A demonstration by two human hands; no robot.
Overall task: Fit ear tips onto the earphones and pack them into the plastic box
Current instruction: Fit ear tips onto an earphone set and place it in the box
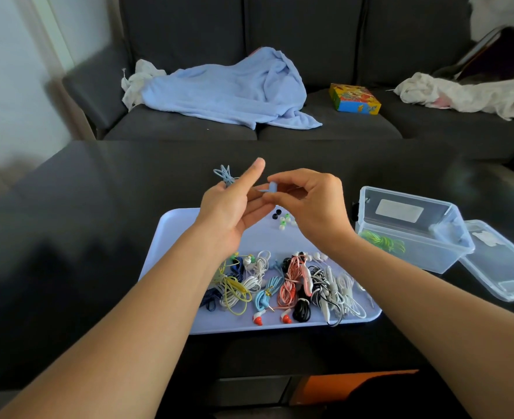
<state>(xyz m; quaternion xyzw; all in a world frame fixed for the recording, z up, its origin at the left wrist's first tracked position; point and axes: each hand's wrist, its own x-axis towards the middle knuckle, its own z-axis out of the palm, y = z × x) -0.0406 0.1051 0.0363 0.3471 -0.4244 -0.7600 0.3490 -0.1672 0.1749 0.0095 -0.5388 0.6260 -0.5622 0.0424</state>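
Both hands are raised above the far end of a pale blue tray (171, 237). My left hand (234, 207) holds a bundled light-blue earphone cable (225, 175), its index finger pointing up. My right hand (310, 201) pinches the light-blue earbud (270, 187) between thumb and fingers, close to the left fingertips. Loose ear tips (282, 219), black, green and white, lie on the tray just below the hands. Several coiled earphones (280, 282) in many colours fill the tray's near half. The clear plastic box (407, 228) stands right of the tray with a green earphone (382, 241) inside.
The box's clear lid (503, 264) lies on the dark table right of the box. Beyond the table stands a dark sofa with a blue towel (228, 89), a colourful small box (354, 98) and white cloths (467, 93).
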